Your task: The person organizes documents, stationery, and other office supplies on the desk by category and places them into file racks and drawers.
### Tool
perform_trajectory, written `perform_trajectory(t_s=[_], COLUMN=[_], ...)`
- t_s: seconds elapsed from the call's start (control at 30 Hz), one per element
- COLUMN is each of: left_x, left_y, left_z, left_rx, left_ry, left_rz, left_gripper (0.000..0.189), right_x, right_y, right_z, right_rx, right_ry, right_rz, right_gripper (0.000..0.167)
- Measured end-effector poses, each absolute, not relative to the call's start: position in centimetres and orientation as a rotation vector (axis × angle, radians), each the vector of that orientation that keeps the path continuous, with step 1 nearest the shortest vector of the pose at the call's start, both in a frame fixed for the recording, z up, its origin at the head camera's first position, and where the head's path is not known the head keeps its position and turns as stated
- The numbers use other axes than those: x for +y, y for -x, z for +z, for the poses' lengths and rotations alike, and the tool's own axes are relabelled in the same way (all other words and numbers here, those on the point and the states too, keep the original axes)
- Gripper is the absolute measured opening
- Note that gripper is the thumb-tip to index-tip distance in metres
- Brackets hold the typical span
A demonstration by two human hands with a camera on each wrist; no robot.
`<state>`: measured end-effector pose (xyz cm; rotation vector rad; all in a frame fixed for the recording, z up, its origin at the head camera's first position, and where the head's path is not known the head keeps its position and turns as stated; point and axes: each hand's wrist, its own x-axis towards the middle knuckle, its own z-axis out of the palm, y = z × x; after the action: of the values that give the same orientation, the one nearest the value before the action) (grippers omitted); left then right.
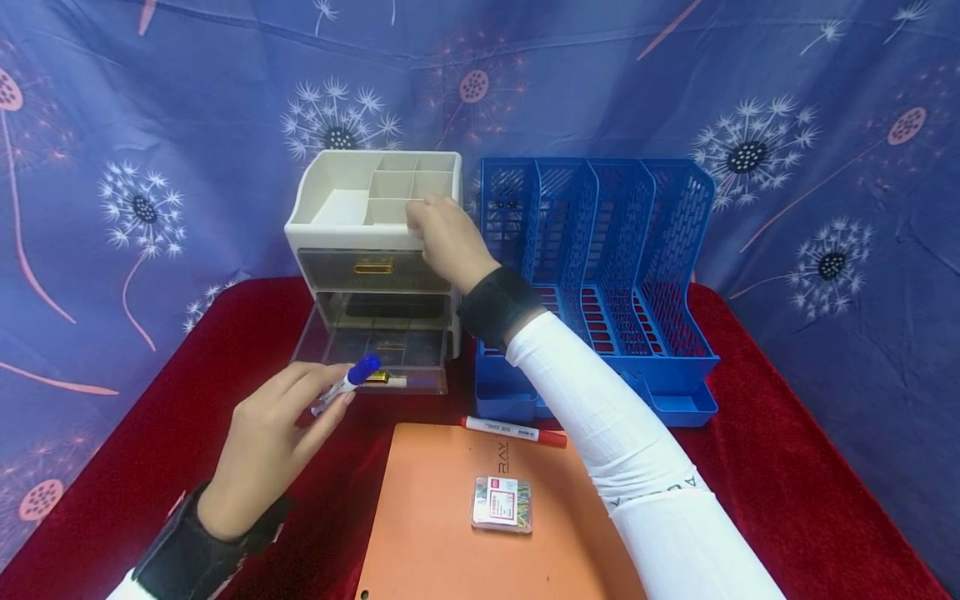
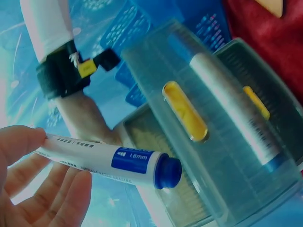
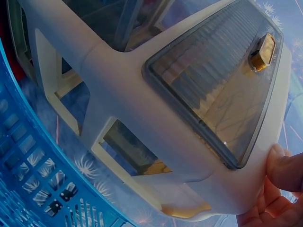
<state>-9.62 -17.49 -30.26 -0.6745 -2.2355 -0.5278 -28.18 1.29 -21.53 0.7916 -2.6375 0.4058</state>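
Note:
My left hand (image 1: 262, 433) pinches a white marker with a blue cap (image 2: 104, 158) between thumb and fingers, in front of the pulled-out lower drawer. That clear drawer (image 1: 420, 350) belongs to a white desk organizer (image 1: 352, 237). Through its front, beside the yellow handle (image 2: 184, 111), another blue-and-white marker (image 2: 232, 109) shows lying inside. With thumb and curled fingers my right hand (image 1: 450, 237) grips the organizer's top front rim near its right corner. Above the pulled-out drawer, the upper drawer (image 1: 337, 271) is pushed in.
Right of the organizer stands a blue file rack (image 1: 600, 362) with several slots. An orange folder (image 1: 427, 500) lies in front on the red tablecloth (image 1: 795, 467), bearing a red-capped marker (image 1: 502, 429) and a small clear box of coloured clips (image 1: 501, 504). Patterned blue cloth hangs behind.

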Motion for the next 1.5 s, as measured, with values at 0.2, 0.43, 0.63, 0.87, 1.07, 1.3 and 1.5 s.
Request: perform_trajectory(t_s=[0.2,0.43,0.63,0.87,1.07,1.3,1.5], left_x=[-17.2,-16.8,-16.8,-17.5,-17.4,-17.5,-17.6], left_y=[11.0,13.0,15.5,17.2,18.4,19.3,20.2], left_z=[-29.4,-29.1,-29.5,-30.3,-30.1,-29.9,-29.8], left_rx=[-2.172,-2.124,-2.144,-2.271,-2.375,-2.530,-2.670], left_ry=[0.650,0.662,0.661,0.635,0.677,0.691,0.713], left_rz=[-0.660,-0.738,-0.763,-0.695,-0.603,-0.548,-0.510], left_gripper=[0.042,0.038,0.038,0.035,0.033,0.028,0.025], right_x=[1.3,1.3,1.2,1.0,1.0,1.1,1.3], right_y=[28.2,28.2,28.2,28.2,28.3,28.4,28.5], right_z=[-21.5,-21.5,-21.5,-21.6,-21.5,-21.5,-21.5], right_rx=[-2.627,-2.626,-2.640,-2.657,-2.665,-2.644,-2.633], right_ry=[-0.799,-0.806,-0.795,-0.797,-0.780,-0.803,-0.808], right_rz=[0.410,0.421,0.424,0.405,0.393,0.390,0.407], right_gripper=[0.018,0.019,0.020,0.020,0.022,0.021,0.020])
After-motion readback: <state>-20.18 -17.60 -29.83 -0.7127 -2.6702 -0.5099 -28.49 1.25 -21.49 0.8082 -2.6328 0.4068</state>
